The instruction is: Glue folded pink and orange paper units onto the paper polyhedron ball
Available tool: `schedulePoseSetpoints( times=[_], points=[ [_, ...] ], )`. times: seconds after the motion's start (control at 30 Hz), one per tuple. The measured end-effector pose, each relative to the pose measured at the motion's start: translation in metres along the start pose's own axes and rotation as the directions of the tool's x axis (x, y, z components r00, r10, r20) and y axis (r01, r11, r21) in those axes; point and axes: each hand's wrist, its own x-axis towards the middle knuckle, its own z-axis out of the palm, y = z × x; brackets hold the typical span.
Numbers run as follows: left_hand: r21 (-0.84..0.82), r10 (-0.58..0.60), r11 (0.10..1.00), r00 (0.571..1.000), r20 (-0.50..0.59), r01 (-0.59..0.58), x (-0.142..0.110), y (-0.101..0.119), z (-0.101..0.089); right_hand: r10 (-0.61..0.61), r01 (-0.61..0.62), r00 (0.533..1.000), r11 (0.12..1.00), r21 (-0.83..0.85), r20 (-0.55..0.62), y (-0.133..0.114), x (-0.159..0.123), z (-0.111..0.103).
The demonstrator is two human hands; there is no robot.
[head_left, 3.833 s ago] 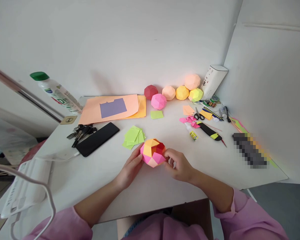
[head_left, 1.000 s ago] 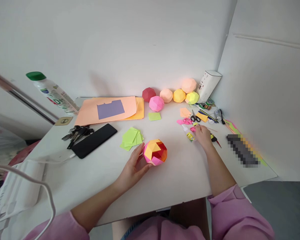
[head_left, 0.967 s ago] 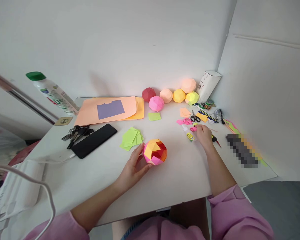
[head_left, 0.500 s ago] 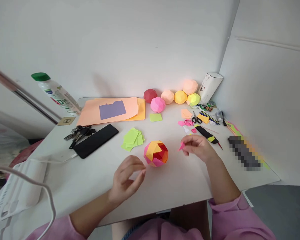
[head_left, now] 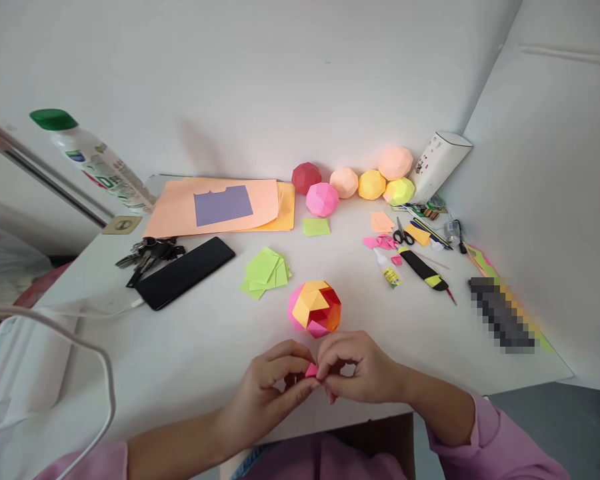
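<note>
Both hands meet close to the table's front edge around one small folded pink paper piece (head_left: 311, 371). My left hand (head_left: 275, 380) pinches it between thumb and fingers from the left. My right hand (head_left: 357, 370) pinches its right side, so part of the piece is hidden. Just beyond the fingers rests a paper ball (head_left: 310, 303) of yellow, pink, orange and red faces, with an opening that shows its red inside. Neither hand touches the ball. A loose stack of green paper squares (head_left: 265, 270) lies to the ball's left.
Finished paper balls (head_left: 344, 182) line the wall. To the right lie pink paper pieces (head_left: 383, 242), a glue bottle (head_left: 389, 270), scissors (head_left: 403, 233) and a black-and-yellow cutter (head_left: 424, 269). A phone (head_left: 186, 272), keys (head_left: 153, 253) and a white cable (head_left: 105, 373) are at left.
My right hand has brought the pink paper piece from the right to the middle front. My left hand has moved slightly right and down and closed on it too. The glue bottle is uncovered.
</note>
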Motion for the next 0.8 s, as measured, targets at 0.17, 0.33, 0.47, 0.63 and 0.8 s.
schedulePoseSetpoints(
  times=[0.17,0.33,0.47,0.63,0.8],
  points=[
    [-0.41,-0.284,0.859,0.952,0.115,0.305,0.001,0.0,0.002,-0.159,0.156,0.987,0.946,-0.284,0.014,-0.009,0.004,-0.013],
    [-0.608,-0.369,0.661,0.896,0.248,0.441,0.005,-0.005,0.001,-0.459,-0.191,0.736,0.563,-0.804,-0.497,-0.002,0.008,-0.069],
    [-0.659,-0.365,0.593,0.884,0.293,0.463,0.009,-0.008,-0.002,-0.357,-0.587,0.722,0.136,-0.798,-0.592,0.013,0.007,-0.11],
    [-0.631,-0.382,0.572,0.851,0.36,0.524,0.011,-0.009,-0.004,0.017,-0.735,0.678,-0.01,-0.678,-0.735,0.02,0.01,-0.119],
    [-0.6,-0.37,0.599,0.848,0.379,0.53,0.012,-0.008,-0.004,-0.027,-0.743,0.666,0.068,-0.666,-0.745,0.026,0.014,-0.123]
  ],
)
